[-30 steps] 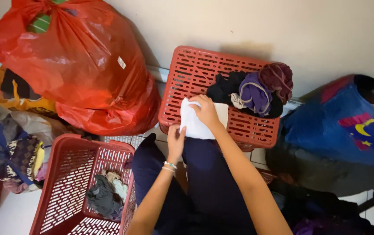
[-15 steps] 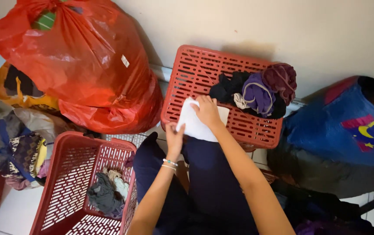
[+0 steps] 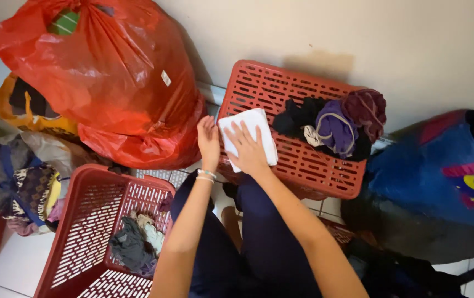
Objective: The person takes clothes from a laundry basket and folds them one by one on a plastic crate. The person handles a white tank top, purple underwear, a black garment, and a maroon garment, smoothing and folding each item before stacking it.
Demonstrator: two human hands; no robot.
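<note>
The folded white cloth lies flat on the slatted bottom of an overturned red basket, at the basket's 9 o'clock end, hard up against a pale plaster wall. The floor below is white tile, mostly buried under bundles.

At 3 o'clock from the cloth, on the same basket, sits a heap of dark, purple and maroon clothes, just beside it but not touching as far as I can see. At 9 to 10 o'clock a big red plastic sack bulges against the wall, with a yellow bag tucked behind it. At 7 o'clock stands an upright red laundry basket holding a few grey and pale garments. At 4 o'clock slumps a blue bag with a moon and star print.

The person sits with knees in dark trousers right under the basket. The right hand is spread open, palm pressed flat on the cloth, gripping nothing. The left hand is also open, fingers straight, resting at the cloth's left edge, a thin bracelet on the wrist.
</note>
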